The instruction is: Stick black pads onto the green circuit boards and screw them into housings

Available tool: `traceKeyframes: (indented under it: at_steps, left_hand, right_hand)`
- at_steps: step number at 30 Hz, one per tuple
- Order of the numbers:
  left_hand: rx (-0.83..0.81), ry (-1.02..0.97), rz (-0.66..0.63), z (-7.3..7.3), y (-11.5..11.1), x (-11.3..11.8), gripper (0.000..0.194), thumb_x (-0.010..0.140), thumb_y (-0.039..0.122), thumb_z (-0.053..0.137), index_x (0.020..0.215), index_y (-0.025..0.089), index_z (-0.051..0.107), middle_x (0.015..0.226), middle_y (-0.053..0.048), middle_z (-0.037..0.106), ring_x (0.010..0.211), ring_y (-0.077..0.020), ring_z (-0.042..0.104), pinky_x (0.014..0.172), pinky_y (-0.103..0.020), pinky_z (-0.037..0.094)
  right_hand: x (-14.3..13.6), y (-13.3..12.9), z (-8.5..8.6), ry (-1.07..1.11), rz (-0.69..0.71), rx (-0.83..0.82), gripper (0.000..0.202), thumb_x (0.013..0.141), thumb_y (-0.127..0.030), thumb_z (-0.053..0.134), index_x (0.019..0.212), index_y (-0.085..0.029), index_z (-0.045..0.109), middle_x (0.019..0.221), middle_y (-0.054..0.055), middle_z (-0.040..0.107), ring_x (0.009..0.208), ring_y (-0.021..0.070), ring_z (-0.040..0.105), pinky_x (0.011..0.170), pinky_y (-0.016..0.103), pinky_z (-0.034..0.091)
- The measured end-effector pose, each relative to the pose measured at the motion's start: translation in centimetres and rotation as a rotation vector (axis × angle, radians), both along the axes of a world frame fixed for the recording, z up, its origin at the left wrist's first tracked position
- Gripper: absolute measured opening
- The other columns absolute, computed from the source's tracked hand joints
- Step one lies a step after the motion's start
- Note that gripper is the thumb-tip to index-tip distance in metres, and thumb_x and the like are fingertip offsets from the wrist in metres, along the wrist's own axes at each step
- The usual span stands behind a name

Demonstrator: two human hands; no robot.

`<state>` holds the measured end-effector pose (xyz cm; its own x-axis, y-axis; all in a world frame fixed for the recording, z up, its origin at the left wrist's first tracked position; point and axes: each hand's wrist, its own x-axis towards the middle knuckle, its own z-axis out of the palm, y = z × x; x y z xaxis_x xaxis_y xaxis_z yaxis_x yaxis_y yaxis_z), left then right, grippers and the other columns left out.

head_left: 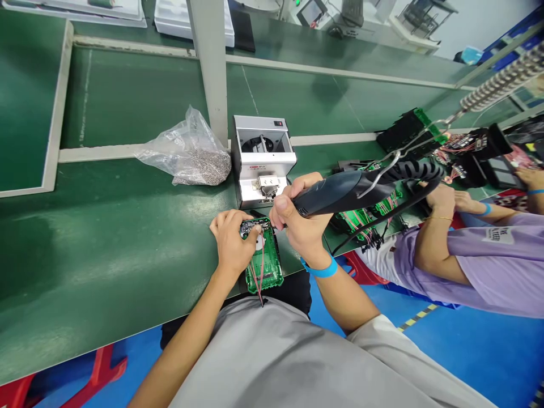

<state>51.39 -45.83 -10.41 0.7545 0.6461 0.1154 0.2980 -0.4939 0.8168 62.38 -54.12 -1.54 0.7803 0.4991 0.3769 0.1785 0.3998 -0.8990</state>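
A green device housing (266,260) with red wires lies at the table's front edge. My left hand (234,238) holds a small dark circuit board (250,226) against its top end, thumb and fingers on the board. My right hand (304,221) is wrapped round a black electric screwdriver (335,194), just right of the housing's top. The tool's tip is hidden by my fingers. Behind my hands stands a silver screw feeder (261,161), close to the right hand's fingertips.
A plastic bag of screws (204,161) lies left of the feeder. The screwdriver's cable and a hanging spring (505,79) cross the right side. More green housings (361,221) lie there, near a person in a purple shirt (488,255). A metal post (212,68) rises behind.
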Motion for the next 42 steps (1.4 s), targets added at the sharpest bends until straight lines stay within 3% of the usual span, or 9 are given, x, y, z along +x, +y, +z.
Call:
traceKeyframes:
  at_steps: [7,13,19,29,34,39,42]
  left_hand:
    - [0.009,0.023,-0.007,0.2,0.0,0.1,0.018,0.095,0.041,0.078,0.102,0.025,0.071,0.114,-0.001,0.076,0.124,-0.0247,0.058,0.115,-0.045,0.032]
    - [0.003,0.041,-0.006,0.3,-0.1,0.0,0.018,0.093,0.037,0.080,0.103,0.026,0.071,0.115,0.000,0.075,0.125,-0.0234,0.057,0.116,-0.044,0.031]
    - [-0.023,0.042,0.001,0.5,-0.2,0.0,0.019,0.091,0.033,0.084,0.102,0.026,0.070,0.114,0.002,0.075,0.125,-0.0221,0.057,0.116,-0.043,0.030]
    - [-0.029,0.048,0.000,0.5,-0.1,-0.1,0.018,0.090,0.032,0.082,0.102,0.026,0.071,0.115,0.000,0.075,0.126,-0.0239,0.057,0.117,-0.045,0.031]
    - [-0.038,0.051,0.003,0.4,0.0,-0.1,0.016,0.090,0.032,0.080,0.102,0.025,0.071,0.115,-0.001,0.075,0.127,-0.0248,0.057,0.118,-0.047,0.031]
    - [-0.053,0.048,0.002,0.4,0.1,0.0,0.013,0.091,0.033,0.078,0.101,0.025,0.072,0.115,-0.002,0.075,0.128,-0.0256,0.057,0.121,-0.049,0.031]
    - [-0.057,0.061,0.006,0.5,0.0,0.0,0.014,0.091,0.032,0.078,0.102,0.025,0.072,0.114,-0.002,0.075,0.127,-0.0260,0.057,0.122,-0.049,0.031]
  right_hand:
    - [0.1,-0.2,-0.7,-0.019,-0.032,-0.018,0.044,0.091,-0.042,0.086,0.093,-0.024,0.046,0.066,-0.012,0.045,0.043,0.0019,0.045,0.043,0.022,0.039]
    - [0.2,-0.4,-1.4,-0.064,-0.049,-0.079,0.043,0.090,-0.043,0.087,0.093,-0.023,0.049,0.074,-0.009,0.051,0.055,0.0032,0.053,0.054,0.023,0.048]
    - [0.0,0.0,-1.4,-0.022,-0.035,-0.076,0.046,0.090,-0.046,0.086,0.090,-0.024,0.045,0.069,-0.011,0.045,0.047,0.0015,0.043,0.046,0.022,0.040]
    - [0.2,0.2,-2.0,-0.003,-0.042,-0.066,0.045,0.090,-0.043,0.085,0.089,-0.023,0.045,0.067,-0.012,0.046,0.045,0.0015,0.048,0.045,0.022,0.041]
    - [0.7,0.5,0.2,0.014,0.038,-0.022,0.048,0.089,-0.049,0.086,0.094,-0.026,0.044,0.058,-0.016,0.043,0.035,0.0033,0.043,0.037,0.021,0.037]
    - [2.5,1.8,4.0,-0.102,-0.159,0.121,0.051,0.089,-0.053,0.085,0.095,-0.027,0.040,0.055,-0.016,0.037,0.035,0.0043,0.042,0.038,0.021,0.037]
    - [3.5,3.2,4.5,-0.140,-0.173,0.129,0.053,0.087,-0.056,0.086,0.095,-0.028,0.042,0.057,-0.015,0.037,0.035,0.0044,0.040,0.036,0.022,0.036]
